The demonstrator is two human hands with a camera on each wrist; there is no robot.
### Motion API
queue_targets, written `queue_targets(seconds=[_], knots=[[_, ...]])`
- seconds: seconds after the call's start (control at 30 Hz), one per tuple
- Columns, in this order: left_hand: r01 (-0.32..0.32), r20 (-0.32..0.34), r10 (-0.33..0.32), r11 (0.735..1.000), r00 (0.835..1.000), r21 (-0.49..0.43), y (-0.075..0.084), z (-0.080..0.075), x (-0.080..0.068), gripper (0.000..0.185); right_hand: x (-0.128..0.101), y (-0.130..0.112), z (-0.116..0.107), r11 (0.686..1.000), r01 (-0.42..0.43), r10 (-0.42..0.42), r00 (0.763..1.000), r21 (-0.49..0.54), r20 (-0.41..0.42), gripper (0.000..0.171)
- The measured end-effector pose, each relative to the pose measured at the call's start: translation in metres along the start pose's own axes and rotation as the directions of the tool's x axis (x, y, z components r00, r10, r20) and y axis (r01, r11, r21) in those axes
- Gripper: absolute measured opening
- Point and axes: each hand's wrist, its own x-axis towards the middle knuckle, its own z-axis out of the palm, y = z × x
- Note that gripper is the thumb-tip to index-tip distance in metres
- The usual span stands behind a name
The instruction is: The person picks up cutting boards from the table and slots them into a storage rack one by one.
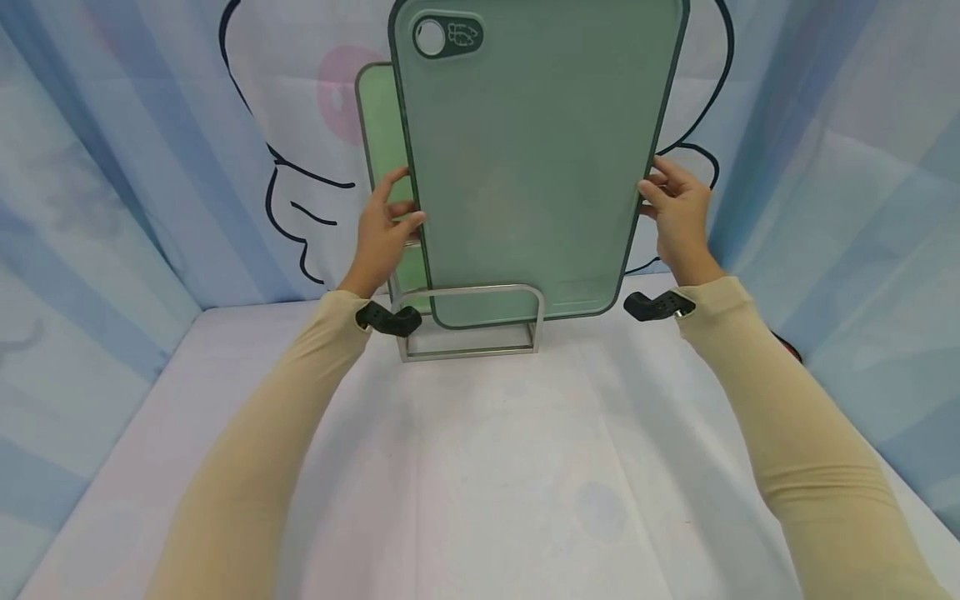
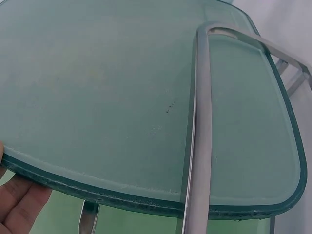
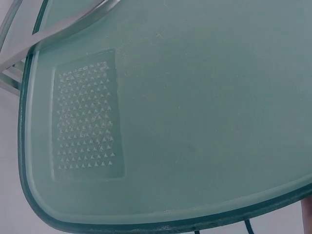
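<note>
Large dark-green rectangular plastic cutting board (image 1: 536, 158) stood upright, long axis vertical, lower edge inside brushed-metal wire rack (image 1: 470, 321) at 12 o'clock from both hands, equally near. Smaller light-green board (image 1: 382, 133) sat behind it at 10 o'clock. Left hand (image 1: 384, 233) pinched the board's left edge; right hand (image 1: 678, 212) pinched its right edge, fingers curled.

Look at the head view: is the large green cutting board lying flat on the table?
No: the large green cutting board stands upright, gripped at its side edges by the left hand and right hand, behind the metal rack.
</note>
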Motion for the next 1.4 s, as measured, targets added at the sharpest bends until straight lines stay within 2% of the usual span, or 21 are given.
queue_targets(seconds=[0.5, 0.73, 1.1, 1.4], knots=[[0.041, -0.018, -0.041, 0.999, 0.999, 0.026, -0.005, -0.032, -0.004, 0.060, 0.002, 0.010, 0.029, 1.000, -0.012, 0.013, 0.999, -0.022, 0.042, 0.038], [0.026, -0.038, -0.028, 0.998, 0.999, -0.052, -0.012, -0.043, -0.003, 0.058, 0.000, 0.016, 0.041, 0.997, -0.023, 0.028, 0.997, -0.071, 0.076, 0.039], [0.048, -0.045, -0.049, 0.999, 0.998, -0.020, -0.012, -0.055, -0.005, 0.059, 0.000, 0.023, 0.053, 0.997, -0.039, 0.045, 0.994, -0.071, 0.095, 0.039], [0.041, -0.027, -0.043, 0.997, 0.999, -0.060, -0.018, -0.061, -0.004, 0.059, -0.003, 0.025, 0.057, 0.995, -0.032, 0.042, 0.994, -0.099, 0.099, 0.039]])
